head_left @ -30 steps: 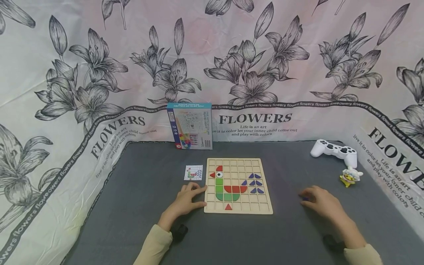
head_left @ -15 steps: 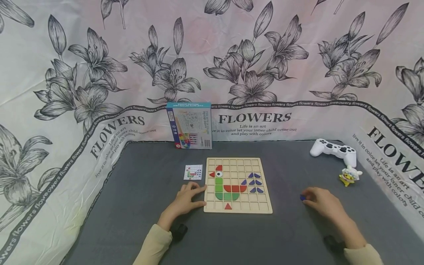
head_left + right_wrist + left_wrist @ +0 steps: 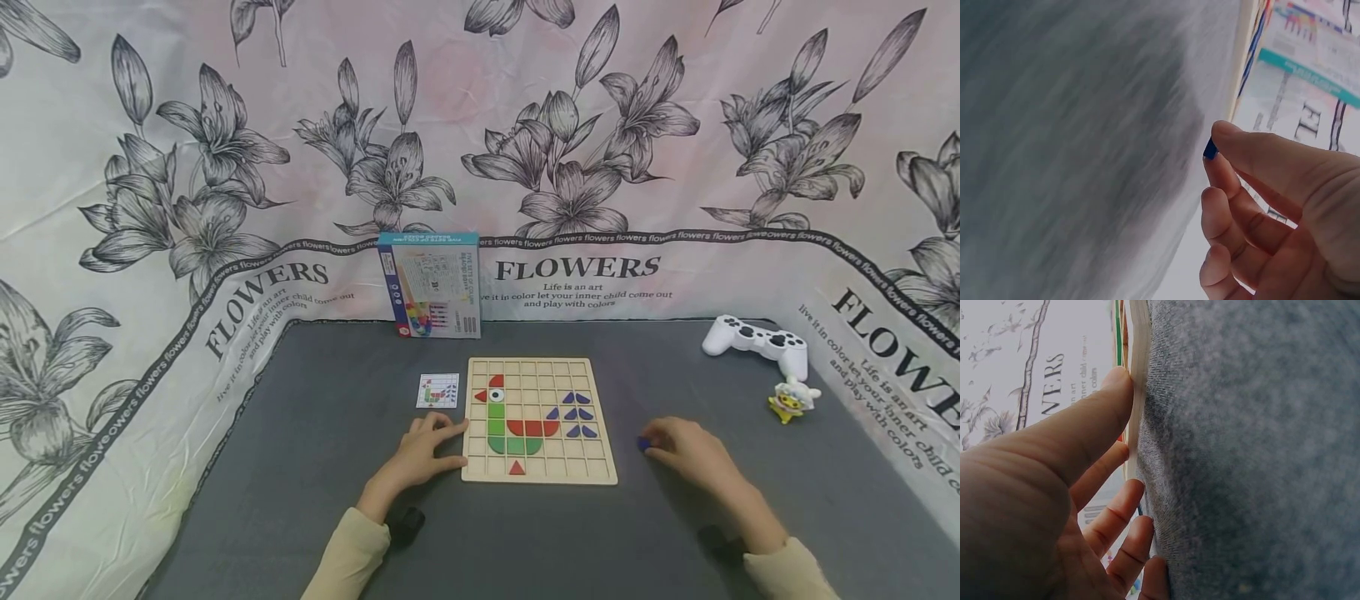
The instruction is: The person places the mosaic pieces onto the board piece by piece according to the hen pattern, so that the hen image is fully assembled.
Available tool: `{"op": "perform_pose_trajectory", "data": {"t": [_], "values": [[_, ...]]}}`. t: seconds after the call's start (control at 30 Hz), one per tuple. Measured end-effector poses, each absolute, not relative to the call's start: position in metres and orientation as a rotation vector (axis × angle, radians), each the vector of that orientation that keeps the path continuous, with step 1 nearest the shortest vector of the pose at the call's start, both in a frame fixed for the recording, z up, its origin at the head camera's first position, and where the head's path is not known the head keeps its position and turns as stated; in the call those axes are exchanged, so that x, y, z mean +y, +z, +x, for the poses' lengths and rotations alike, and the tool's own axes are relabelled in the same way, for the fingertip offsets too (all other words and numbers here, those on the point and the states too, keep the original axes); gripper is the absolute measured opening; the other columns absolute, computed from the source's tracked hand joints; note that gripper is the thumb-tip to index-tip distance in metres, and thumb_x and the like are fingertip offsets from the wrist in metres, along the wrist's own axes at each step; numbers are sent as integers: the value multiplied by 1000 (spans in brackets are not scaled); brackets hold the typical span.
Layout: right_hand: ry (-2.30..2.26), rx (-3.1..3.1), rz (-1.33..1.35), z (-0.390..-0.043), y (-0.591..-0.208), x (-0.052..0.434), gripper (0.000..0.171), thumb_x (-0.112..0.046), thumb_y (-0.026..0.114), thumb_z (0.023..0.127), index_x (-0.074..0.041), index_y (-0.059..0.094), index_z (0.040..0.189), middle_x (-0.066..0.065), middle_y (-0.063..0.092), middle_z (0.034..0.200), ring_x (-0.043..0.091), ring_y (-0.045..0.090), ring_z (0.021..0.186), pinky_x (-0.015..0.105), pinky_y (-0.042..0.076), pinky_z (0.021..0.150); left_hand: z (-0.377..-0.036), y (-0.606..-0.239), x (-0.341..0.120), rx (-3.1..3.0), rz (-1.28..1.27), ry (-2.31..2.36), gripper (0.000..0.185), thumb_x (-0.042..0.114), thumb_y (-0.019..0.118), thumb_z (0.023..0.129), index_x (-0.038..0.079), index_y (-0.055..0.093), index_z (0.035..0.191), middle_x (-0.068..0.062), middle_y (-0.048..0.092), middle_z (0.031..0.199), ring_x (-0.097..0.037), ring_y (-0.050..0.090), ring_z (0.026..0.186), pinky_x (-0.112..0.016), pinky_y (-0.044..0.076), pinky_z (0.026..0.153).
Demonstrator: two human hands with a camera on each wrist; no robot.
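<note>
My right hand point(image 3: 687, 451) pinches a small blue puzzle piece point(image 3: 1210, 149) between thumb and index finger, over the table right of the board. The wooden grid board point(image 3: 566, 469) lies flat with a bird pattern in it: a red beak, a round eye piece point(image 3: 496, 395), green squares point(image 3: 497, 419), a red body row point(image 3: 534, 427) and several blue tail pieces point(image 3: 577, 413). At its left edge rests my left hand point(image 3: 417, 450), thumb and index fingertip touching the rim and the other fingers loose. A red triangle point(image 3: 517, 468) lies in the board's bottom row.
A printed pattern card point(image 3: 438, 391) lies left of the board. Behind stands a cardboard box point(image 3: 435, 287) against the flowered cloth. At the right are a white game controller point(image 3: 755, 342) and a small yellow-and-white figurine point(image 3: 791, 400).
My right hand has moved left toward the board with the blue piece in its fingers, which now shows more clearly. The left hand and the board have stayed in place.
</note>
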State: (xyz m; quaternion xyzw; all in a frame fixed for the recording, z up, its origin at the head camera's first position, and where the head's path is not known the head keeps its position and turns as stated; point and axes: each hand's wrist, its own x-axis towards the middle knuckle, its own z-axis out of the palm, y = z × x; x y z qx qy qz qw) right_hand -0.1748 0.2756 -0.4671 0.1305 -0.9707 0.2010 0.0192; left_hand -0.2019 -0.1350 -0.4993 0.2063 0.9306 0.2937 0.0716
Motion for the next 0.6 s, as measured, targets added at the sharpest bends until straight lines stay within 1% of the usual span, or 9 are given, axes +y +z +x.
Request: {"op": "perform_pose_trajectory", "data": {"t": [0.13, 0.3, 0.6], "values": [[637, -2985, 469, -177, -467, 259, 16, -11, 74, 76, -13, 69, 92, -6, 62, 79, 9, 56, 69, 32, 43, 60, -202, -500, -136, 2799, 616, 883, 61, 38, 69, 81, 16, 50, 135, -4, 43, 114, -23, 34, 98, -47, 31, 83], [659, -3006, 500, -178, -467, 241, 17, -12, 74, 76, -13, 69, 92, -5, 63, 83, 11, 58, 73, 33, 45, 61, -202, -500, -135, 2798, 615, 881, 60, 38, 68, 82, 16, 50, 135, -4, 43, 114, -23, 34, 98, -47, 31, 84], [670, -2998, 562, -179, -469, 220, 15, -10, 74, 76, -14, 70, 90, -7, 60, 77, 6, 54, 68, 30, 42, 58, -202, -499, -135, 2790, 614, 880, 60, 38, 68, 82, 17, 49, 136, -4, 43, 114, -23, 33, 97, -46, 30, 82]]}}
